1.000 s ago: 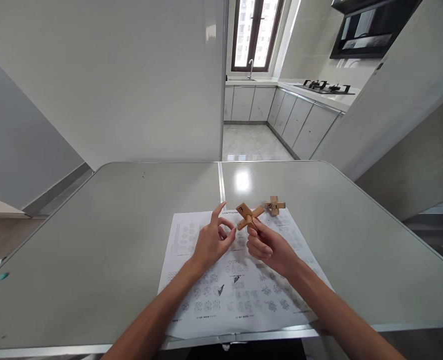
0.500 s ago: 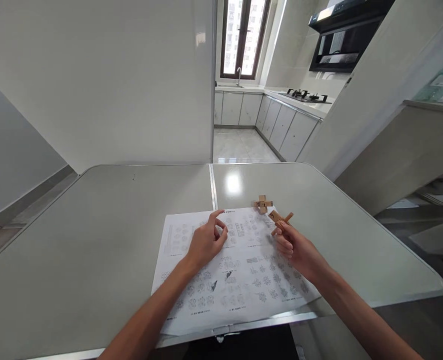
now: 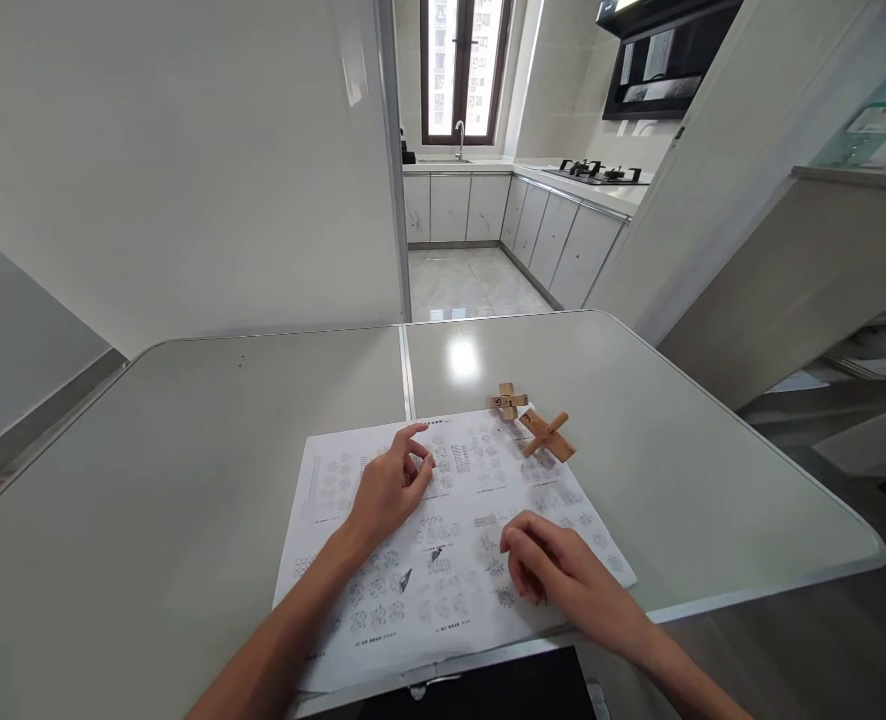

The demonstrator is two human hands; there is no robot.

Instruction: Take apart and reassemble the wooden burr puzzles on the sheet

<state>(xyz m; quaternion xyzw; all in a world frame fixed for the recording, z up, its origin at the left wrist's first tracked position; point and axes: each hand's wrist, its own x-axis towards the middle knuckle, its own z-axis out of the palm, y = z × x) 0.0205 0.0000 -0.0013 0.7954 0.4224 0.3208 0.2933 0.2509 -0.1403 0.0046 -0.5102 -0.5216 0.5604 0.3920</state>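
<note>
My left hand [image 3: 392, 488] rests on a printed paper sheet [image 3: 353, 640], index finger reaching forward and thumb apart from it, holding nothing. Over the sheet's lower right part is my right hand [image 3: 555, 570], loosely bent, with no object showing in it; its inner fingers are partly hidden. Two wooden pieces form a cross [image 3: 548, 436] lying at the sheet's upper right edge, apart from both hands. Just beyond it lies a smaller-looking wooden cross [image 3: 509, 401], with dark marks on its face.
The sheet carries rows of small line drawings and lies at the front of a grey folding table [image 3: 188, 450] with a metal seam [image 3: 407, 375]. A dark object [image 3: 480, 690] is below the front edge. Beyond are a white wall [image 3: 225, 180] and kitchen cabinets [image 3: 450, 208].
My right hand has let go of the wooden cross, which now lies near the other one, and has drawn back toward me. My left hand keeps its place on the sheet.
</note>
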